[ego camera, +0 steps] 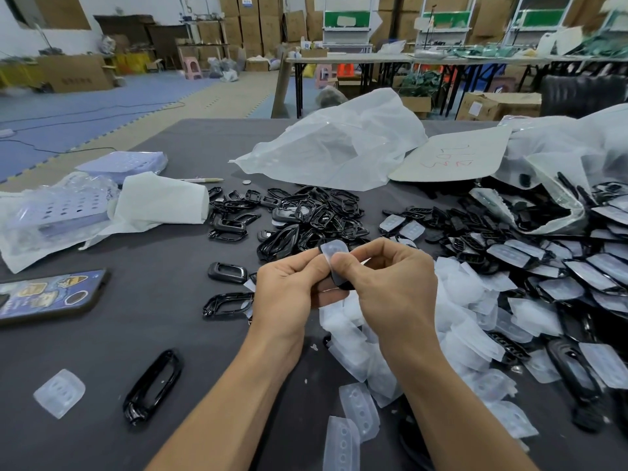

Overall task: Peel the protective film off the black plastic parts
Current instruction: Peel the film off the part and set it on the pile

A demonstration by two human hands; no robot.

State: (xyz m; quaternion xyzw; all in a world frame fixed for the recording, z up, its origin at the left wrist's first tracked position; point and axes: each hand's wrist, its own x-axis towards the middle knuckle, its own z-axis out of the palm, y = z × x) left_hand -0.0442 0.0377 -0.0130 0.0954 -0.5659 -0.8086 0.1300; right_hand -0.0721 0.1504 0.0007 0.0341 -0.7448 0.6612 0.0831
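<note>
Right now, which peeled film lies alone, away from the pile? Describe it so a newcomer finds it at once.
Start at the dark grey table and go to its near left part, nearer than the phone. Left of the long black oval frame lies one translucent film piece with a row of dimples. Unlike the films in the heap at the right, it lies alone.

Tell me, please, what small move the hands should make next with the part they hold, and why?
Probably peel: the right hand should draw the film off the black part while the left hand steadies it. Both hands pinch the piece, and the cloudy film still seems to cover its upper face.
</note>
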